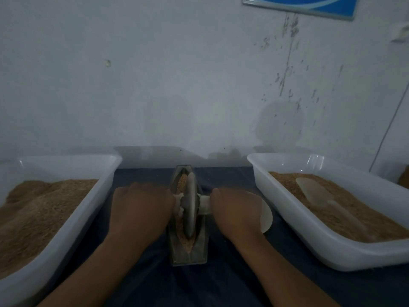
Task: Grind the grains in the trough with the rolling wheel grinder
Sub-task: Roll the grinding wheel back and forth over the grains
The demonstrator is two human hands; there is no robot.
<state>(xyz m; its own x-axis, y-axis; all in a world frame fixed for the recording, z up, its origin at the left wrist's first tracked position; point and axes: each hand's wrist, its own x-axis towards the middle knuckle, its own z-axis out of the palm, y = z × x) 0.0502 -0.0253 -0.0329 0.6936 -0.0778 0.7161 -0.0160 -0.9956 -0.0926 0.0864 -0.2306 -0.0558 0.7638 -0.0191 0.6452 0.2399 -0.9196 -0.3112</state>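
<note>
At the cloth's middle, left hand [141,209] and right hand [235,209] apparently grip the axle of the wheel [190,207], mid-grind in the trough [199,255]; next, roll it along the grains [182,180].

hands: two showing, left hand [141,209] and right hand [235,210]
wheel grinder: one [190,207] sitting in trough
trough: one [190,251]
white tubs: two showing, left tub [66,229], right tub [309,240]
scoop: one [318,193] lying in right tub
</note>
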